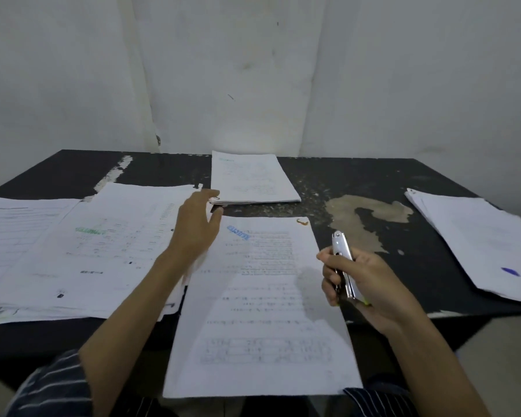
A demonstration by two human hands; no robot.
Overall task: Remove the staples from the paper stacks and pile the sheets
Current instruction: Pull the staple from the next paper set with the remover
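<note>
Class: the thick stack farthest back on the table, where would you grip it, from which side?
Probably take the far stack by its near-left corner, from the left: it lies flat, so only edges offer a grip, and the left hand is beside that corner.

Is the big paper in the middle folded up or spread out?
Spread out. The paper lies open and flat, all its printed lines showing, with no fold.

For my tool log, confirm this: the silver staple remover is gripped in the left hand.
Wrong hand. The head view shows the silver staple remover gripped in the right hand; the left hand reaches to the near corner of the far paper stack.
</note>
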